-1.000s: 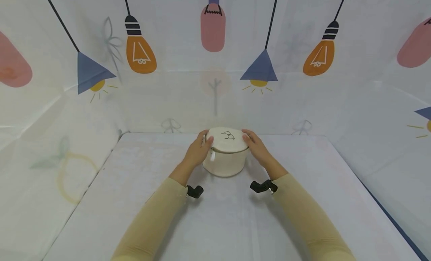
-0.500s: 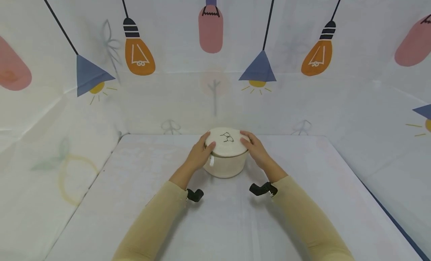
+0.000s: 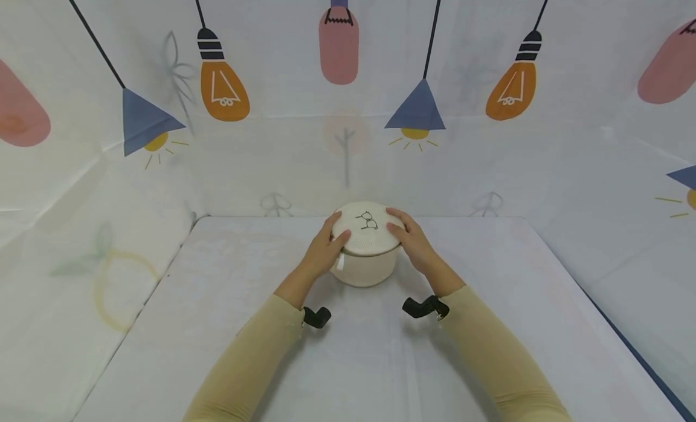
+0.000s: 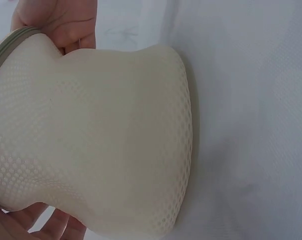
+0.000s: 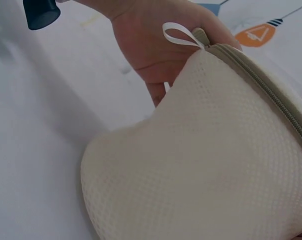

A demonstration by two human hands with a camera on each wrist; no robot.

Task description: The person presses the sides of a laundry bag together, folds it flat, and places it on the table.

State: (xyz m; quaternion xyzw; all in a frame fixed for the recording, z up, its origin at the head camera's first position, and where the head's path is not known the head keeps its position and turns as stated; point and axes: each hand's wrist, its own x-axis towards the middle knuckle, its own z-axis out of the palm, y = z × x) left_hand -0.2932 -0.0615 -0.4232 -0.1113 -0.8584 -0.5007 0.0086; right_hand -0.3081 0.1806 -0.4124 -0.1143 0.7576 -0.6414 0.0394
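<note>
A cream mesh laundry bag (image 3: 363,269), round and drum-shaped, stands on the white table with its flat top tipped toward me. A dark line drawing is on the top. My left hand (image 3: 323,248) grips the top's left edge, thumb over the rim and fingers round the side. On the right edge my right hand (image 3: 416,244) holds it likewise. In the right wrist view a zipper (image 5: 271,92) runs round the rim, with a white loop (image 5: 180,35) beside the left hand. Soft mesh sides (image 4: 121,135) buckle inward in the left wrist view.
The bag is near the back of the white-covered table (image 3: 370,361). A white cloth wall (image 3: 261,150) printed with lamps and bulbs rises behind it and on both sides. A black wrist camera (image 3: 316,317) sits on the left wrist, another (image 3: 425,306) on the right.
The bag's top has tipped a little toward me, so more of it shows, and both thumbs lie slightly further in over it. The bag's base stays in place.
</note>
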